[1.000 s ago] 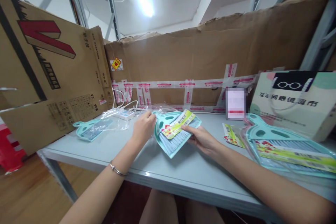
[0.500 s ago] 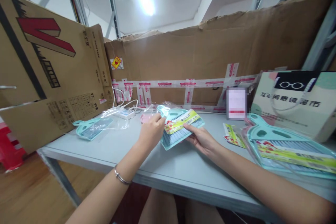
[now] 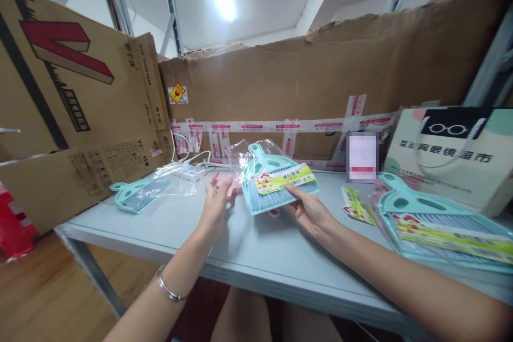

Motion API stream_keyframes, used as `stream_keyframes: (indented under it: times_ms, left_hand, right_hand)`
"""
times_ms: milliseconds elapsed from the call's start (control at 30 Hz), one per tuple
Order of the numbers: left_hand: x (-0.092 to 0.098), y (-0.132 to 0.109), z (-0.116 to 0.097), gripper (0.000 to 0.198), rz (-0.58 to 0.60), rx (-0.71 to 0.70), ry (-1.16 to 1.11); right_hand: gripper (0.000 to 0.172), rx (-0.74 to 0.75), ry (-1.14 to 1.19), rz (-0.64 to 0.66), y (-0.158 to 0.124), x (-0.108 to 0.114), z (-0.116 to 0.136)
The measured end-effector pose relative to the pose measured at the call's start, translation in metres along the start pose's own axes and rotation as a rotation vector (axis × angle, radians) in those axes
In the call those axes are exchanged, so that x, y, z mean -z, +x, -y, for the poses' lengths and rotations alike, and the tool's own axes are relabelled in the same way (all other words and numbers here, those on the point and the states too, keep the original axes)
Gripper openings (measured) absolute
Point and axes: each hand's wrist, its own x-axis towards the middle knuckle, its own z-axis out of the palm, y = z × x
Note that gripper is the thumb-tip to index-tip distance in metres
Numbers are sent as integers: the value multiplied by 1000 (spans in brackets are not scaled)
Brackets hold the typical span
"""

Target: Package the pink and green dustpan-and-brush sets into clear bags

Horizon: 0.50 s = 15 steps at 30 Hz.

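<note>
Dustpan set (image 3: 260, 202) in the right hand (image 3: 315, 212), just below the centre of the view

Largest is the brown cardboard sheet (image 3: 256, 96) at twelve o'clock, crossed by printed tape (image 3: 252, 126). Pale grey, the table (image 3: 248, 248) spreads from eight o'clock round to four. A carton (image 3: 48, 69) with a big red V stands at ten. Upright at three is the bag (image 3: 484, 141) marked with glasses; another turquoise set (image 3: 436, 230) lies in front of it, nearer four.

The held set, turquoise with grey-blue bristles, is tilted, its handle pointing towards eleven. Clear plastic (image 3: 236, 152) surrounds the handle end. The right hand pinches the lower right part, thumb on the yellow-green label (image 3: 276, 179), fingers behind.

Another turquoise pan (image 3: 140, 196) lies at half past eight. At half past seven, apart from the held set, the left hand (image 3: 216, 204) is loosely curled beside a pink piece (image 3: 230, 184); whether it grips that, I cannot tell.

Smaller still: a blurred white card (image 3: 363, 147) at three, a white power strip (image 3: 190, 172) at half past eight, a loose label card (image 3: 358, 206) at four, a silver bangle (image 3: 170, 286) on the left wrist, and a pink loop (image 3: 273, 213) showing below the held set.
</note>
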Motion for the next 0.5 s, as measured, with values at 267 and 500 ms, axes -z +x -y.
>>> stream_keyframes:
  times_ms: [267, 500]
  left_hand:
    - [-28, -22, 5, 56, 301, 303, -451]
    - [-12, -32, 6, 62, 219, 328, -377]
  right_hand:
    - [11, -75, -72, 22, -10, -3, -12]
    - [22, -144, -309, 116, 1, 3, 14]
